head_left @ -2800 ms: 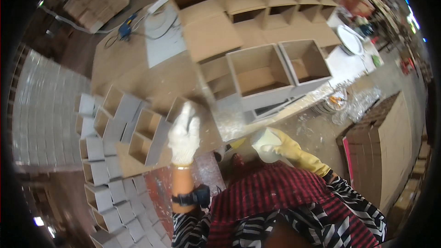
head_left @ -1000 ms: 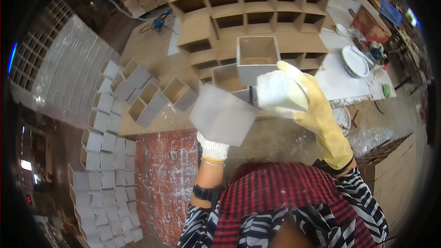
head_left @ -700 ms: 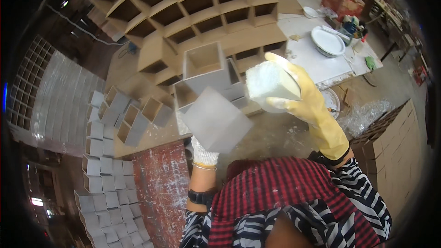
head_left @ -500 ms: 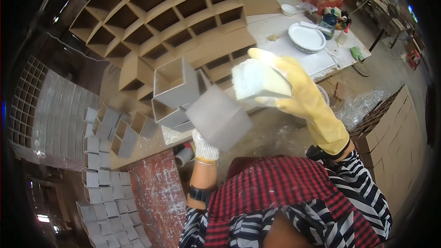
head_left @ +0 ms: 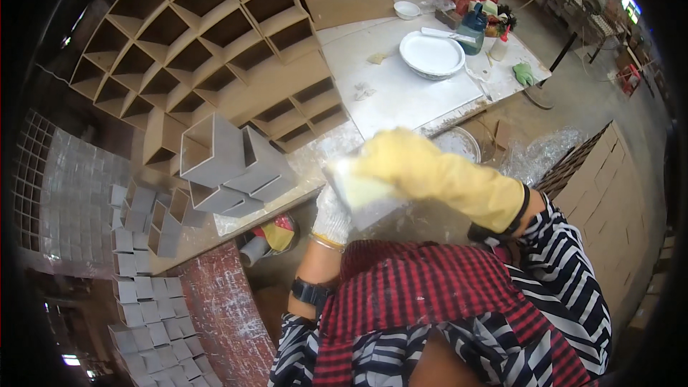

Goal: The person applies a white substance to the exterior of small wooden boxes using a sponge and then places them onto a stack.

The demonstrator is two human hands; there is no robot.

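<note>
My left hand [head_left: 332,216], in a white knitted glove, grips a small grey box [head_left: 381,216] in front of my body. My right hand [head_left: 412,163], in a long yellow rubber glove, is closed on a pale sponge block [head_left: 360,188], smeared by motion. The sponge lies against the box and, together with the right glove, covers most of it. To the left of my hands, several grey open boxes [head_left: 223,149] are stacked on the table's edge.
Brown divided boxes [head_left: 236,75] stand at the far left. The white table [head_left: 423,111] carries a white basin [head_left: 432,56], a blue-green jug [head_left: 473,27] and a green glove [head_left: 524,74]. Rows of grey boxes [head_left: 147,312] line the lower left; stacked brown panels [head_left: 602,204] stand right.
My right hand has come left and down, bringing the sponge onto the grey box. The left hand has shifted slightly right with the box, and the view has turned.
</note>
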